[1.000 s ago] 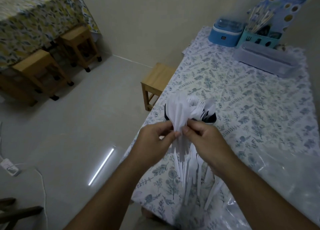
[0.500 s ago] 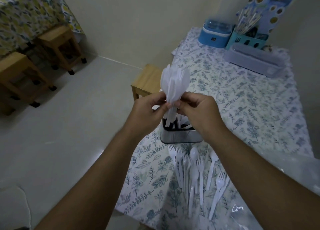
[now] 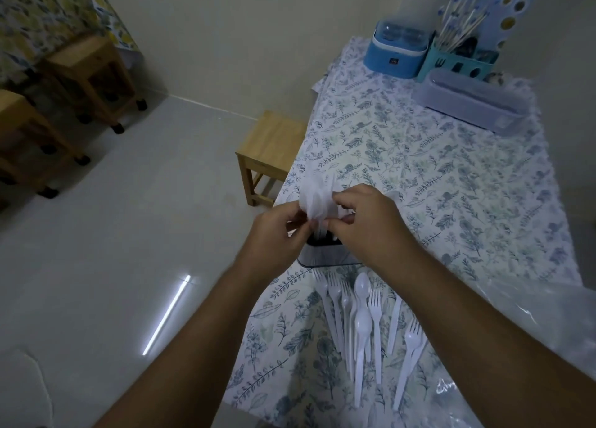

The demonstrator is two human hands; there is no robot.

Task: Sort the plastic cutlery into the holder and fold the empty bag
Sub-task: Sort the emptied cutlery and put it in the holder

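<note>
A bunch of white plastic cutlery stands upright over the dark cutlery holder at the table's left edge, its handles down inside the holder. My left hand pinches the bunch from the left and my right hand pinches it from the right. Several loose white forks and spoons lie on the tablecloth in front of the holder. The clear plastic bag lies crumpled at the right, partly under my right forearm.
The table wears a blue floral cloth. At its far end stand a blue box, a teal caddy with utensils and a long lidded tray. A wooden stool stands left of the table.
Both hands lifted the bunch off the table, carried it above the holder, and have now lowered it so the handles sit inside.
</note>
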